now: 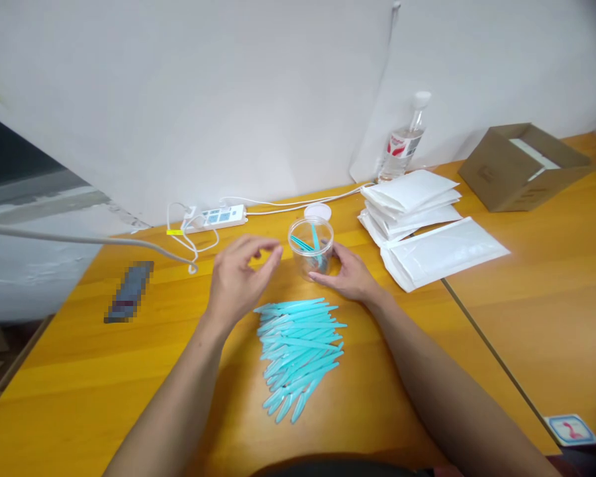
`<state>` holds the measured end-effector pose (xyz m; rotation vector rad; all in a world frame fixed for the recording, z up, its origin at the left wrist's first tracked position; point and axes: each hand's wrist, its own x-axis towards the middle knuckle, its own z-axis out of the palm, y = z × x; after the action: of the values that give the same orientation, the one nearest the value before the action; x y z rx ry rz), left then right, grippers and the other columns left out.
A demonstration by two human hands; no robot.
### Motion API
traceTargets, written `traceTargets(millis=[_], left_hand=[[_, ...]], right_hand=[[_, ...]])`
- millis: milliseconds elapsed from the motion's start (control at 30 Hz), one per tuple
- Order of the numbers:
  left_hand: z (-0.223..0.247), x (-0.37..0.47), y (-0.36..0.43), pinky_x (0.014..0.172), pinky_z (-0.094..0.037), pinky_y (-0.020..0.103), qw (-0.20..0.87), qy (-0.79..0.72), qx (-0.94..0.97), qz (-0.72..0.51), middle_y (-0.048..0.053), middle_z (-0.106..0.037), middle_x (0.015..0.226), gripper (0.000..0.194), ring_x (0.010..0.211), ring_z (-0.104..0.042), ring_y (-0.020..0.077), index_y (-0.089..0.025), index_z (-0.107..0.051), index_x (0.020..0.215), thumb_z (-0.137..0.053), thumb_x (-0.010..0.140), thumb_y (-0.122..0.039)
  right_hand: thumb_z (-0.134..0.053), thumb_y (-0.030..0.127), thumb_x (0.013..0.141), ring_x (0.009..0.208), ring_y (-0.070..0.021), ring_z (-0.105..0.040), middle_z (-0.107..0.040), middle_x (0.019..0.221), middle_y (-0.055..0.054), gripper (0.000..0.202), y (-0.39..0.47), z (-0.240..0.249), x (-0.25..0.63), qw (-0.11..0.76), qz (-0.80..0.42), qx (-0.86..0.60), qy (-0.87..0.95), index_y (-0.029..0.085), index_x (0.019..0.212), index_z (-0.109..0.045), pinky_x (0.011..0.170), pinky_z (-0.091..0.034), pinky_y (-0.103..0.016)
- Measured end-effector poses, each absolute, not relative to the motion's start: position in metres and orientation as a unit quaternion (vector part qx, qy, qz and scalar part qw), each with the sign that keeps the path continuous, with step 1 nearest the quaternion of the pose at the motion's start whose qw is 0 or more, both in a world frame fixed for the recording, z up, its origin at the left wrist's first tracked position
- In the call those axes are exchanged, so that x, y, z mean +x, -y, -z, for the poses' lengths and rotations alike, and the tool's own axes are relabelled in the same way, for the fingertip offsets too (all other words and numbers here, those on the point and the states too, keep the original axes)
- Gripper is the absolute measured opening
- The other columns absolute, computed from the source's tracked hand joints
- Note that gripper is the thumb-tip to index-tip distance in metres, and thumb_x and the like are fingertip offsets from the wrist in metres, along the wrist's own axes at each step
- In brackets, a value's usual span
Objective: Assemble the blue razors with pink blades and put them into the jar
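Observation:
A clear plastic jar (310,255) without its lid stands on the table, holding several slim turquoise sticks that look like eyebrow razors. My right hand (346,273) is wrapped round its right side, the thumb at the front and the other fingers partly hidden behind. Left of the jar, and apart from it, my left hand (242,273) hovers with thumb and forefinger curved and a gap between them. Nothing shows in it. Below both hands lies a heap of turquoise razors (300,354), mostly crosswise. Behind the jar rests a round white lid (318,212).
A power strip (218,217) with white cables runs along the wall. White padded envelopes (412,205), a water bottle (401,149) and a cardboard box (511,172) are at the right. A pixelated dark object (129,291) lies left. A seam crosses the table (526,298).

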<state>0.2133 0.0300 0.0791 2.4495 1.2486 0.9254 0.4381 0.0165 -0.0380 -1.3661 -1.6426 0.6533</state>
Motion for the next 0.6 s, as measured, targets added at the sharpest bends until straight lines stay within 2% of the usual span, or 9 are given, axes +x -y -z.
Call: traceTargets(millis=[67, 133, 200, 300, 400, 467, 533, 600], left_hand=[[-0.065, 0.205, -0.013, 0.078, -0.051, 0.026, 0.200, -0.398, 0.873, -0.199, 0.002, -0.074, 0.093, 0.019, 0.082, -0.067, 0.0148, -0.023, -0.074, 0.095, -0.057, 0.095, -0.030], [-0.050, 0.205, 0.002, 0.079, -0.051, 0.026, 0.246, -0.340, 0.905, -0.067, 0.002, -0.074, 0.096, 0.017, 0.085, -0.068, 0.0156, -0.024, -0.076, 0.095, -0.059, 0.093, -0.029], [-0.037, 0.212, 0.011, 0.081, -0.051, 0.028, 0.228, -0.319, 0.920, 0.003, 0.004, -0.073, 0.103, 0.018, 0.092, -0.068, 0.0191, -0.025, -0.076, 0.100, -0.061, 0.090, -0.029], [-0.027, 0.227, 0.015, 0.080, -0.051, 0.032, 0.188, -0.320, 0.928, 0.040, 0.006, -0.071, 0.104, 0.021, 0.094, -0.067, 0.0229, -0.024, -0.075, 0.102, -0.060, 0.089, -0.027], [-0.030, 0.231, 0.015, 0.077, -0.051, 0.032, 0.191, -0.324, 0.925, 0.043, 0.007, -0.071, 0.100, 0.018, 0.091, -0.067, 0.0234, -0.021, -0.073, 0.098, -0.061, 0.084, -0.022], [-0.042, 0.224, 0.015, 0.074, -0.050, 0.030, 0.226, -0.334, 0.915, 0.008, 0.005, -0.070, 0.095, 0.014, 0.085, -0.066, 0.0204, -0.020, -0.072, 0.093, -0.061, 0.083, -0.019], [-0.060, 0.212, 0.013, 0.070, -0.050, 0.026, 0.289, -0.353, 0.888, -0.061, 0.002, -0.069, 0.085, 0.010, 0.076, -0.064, 0.0155, -0.020, -0.070, 0.088, -0.059, 0.087, -0.019], [-0.081, 0.202, 0.008, 0.064, -0.049, 0.024, 0.348, -0.383, 0.836, -0.183, 0.000, -0.066, 0.078, 0.007, 0.068, -0.061, 0.0121, -0.020, -0.067, 0.088, -0.061, 0.090, -0.022]], right_hand=[[-0.079, 0.051, 0.074, 0.119, -0.0296, -0.063, -0.066, 0.131, -0.010, 0.066, -0.016, 0.036, 0.438, 0.436, -0.259, -0.552, 0.662, 0.023, 0.129, -0.057, 0.104, -0.049, -0.045], [-0.079, 0.050, 0.074, 0.119, -0.0297, -0.063, -0.066, 0.130, -0.010, 0.063, -0.015, 0.035, 0.438, 0.433, -0.254, -0.556, 0.663, 0.022, 0.127, -0.058, 0.104, -0.049, -0.044], [-0.078, 0.051, 0.074, 0.118, -0.0297, -0.063, -0.066, 0.129, -0.010, 0.061, -0.014, 0.033, 0.438, 0.431, -0.253, -0.558, 0.662, 0.022, 0.124, -0.059, 0.104, -0.048, -0.044], [-0.078, 0.051, 0.075, 0.119, -0.0291, -0.062, -0.066, 0.129, -0.010, 0.059, -0.014, 0.033, 0.438, 0.431, -0.254, -0.556, 0.663, 0.022, 0.123, -0.059, 0.105, -0.048, -0.044], [-0.078, 0.051, 0.075, 0.119, -0.0281, -0.062, -0.066, 0.130, -0.009, 0.060, -0.015, 0.035, 0.438, 0.434, -0.256, -0.553, 0.663, 0.022, 0.124, -0.058, 0.104, -0.048, -0.043], [-0.078, 0.051, 0.074, 0.119, -0.0280, -0.062, -0.066, 0.129, -0.009, 0.061, -0.015, 0.037, 0.439, 0.438, -0.255, -0.552, 0.663, 0.023, 0.124, -0.059, 0.104, -0.049, -0.044], [-0.079, 0.051, 0.073, 0.119, -0.0283, -0.062, -0.066, 0.129, -0.008, 0.062, -0.016, 0.038, 0.439, 0.439, -0.253, -0.550, 0.664, 0.023, 0.125, -0.059, 0.104, -0.049, -0.044], [-0.079, 0.052, 0.073, 0.119, -0.0285, -0.062, -0.066, 0.130, -0.008, 0.064, -0.016, 0.038, 0.439, 0.438, -0.254, -0.549, 0.665, 0.023, 0.127, -0.059, 0.105, -0.048, -0.045]])
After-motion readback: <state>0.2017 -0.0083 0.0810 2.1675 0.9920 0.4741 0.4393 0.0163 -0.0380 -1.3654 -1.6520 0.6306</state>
